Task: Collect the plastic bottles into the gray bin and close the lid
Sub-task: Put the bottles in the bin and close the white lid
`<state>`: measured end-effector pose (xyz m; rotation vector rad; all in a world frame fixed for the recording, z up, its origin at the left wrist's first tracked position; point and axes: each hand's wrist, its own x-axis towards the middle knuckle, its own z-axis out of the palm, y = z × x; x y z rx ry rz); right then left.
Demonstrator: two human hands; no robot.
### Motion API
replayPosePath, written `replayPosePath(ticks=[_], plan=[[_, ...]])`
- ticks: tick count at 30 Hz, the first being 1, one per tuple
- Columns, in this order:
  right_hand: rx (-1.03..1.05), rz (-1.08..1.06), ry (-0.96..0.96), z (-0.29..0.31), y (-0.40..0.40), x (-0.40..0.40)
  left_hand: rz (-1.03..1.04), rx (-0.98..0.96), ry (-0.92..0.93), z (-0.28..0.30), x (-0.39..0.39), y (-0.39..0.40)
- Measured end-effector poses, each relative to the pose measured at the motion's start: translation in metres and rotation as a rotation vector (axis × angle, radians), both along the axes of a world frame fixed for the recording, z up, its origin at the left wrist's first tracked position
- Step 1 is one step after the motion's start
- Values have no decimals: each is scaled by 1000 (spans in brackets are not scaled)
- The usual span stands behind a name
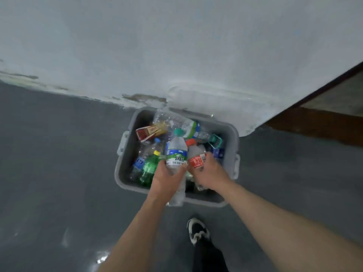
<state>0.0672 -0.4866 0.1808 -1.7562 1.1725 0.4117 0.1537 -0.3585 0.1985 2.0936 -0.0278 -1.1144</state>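
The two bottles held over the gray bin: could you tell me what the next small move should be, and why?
Probably let both go. The left hand holds the green-capped bottle and the right hand holds the red-capped bottle, both already above the open gray bin, so they should drop in.

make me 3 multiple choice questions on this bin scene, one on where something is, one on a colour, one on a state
1. Where does the gray bin stand?
A. on a table
B. on the floor against the wall
C. on a chair

2. What colour is the cap on the bottle in the right hand?
A. orange-red
B. yellow
C. black

3. What state is the bin in?
A. lid shut
B. open and empty
C. open, with bottles inside

Answers:
1. B: the bin sits on the dark floor, its far edge at the wall.
2. A: the small bottle has an orange-red cap; the left hand holds the green-capped bottle.
3. C: no lid covers it and bottles show inside.
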Motion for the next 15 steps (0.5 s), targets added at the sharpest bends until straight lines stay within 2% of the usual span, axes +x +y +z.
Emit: replayPosePath(ticks=[5,7,9,12,15], plan=[[53,-163,-97,-24,-55,-52,-238,90,4,-33,-18,-65],[53,-173,-76,-36,-61,-58,-332,113,13,-42,-12,-69],[-38,-173,-15,-46,-70,-57,-391,165,-22,-51,4,-67],[-169,-254,43,-51,-103,-41,-336,113,-42,-54,47,-77],[-291,-292,64,-39,-155,-11,-189,40,25,-61,103,-111]])
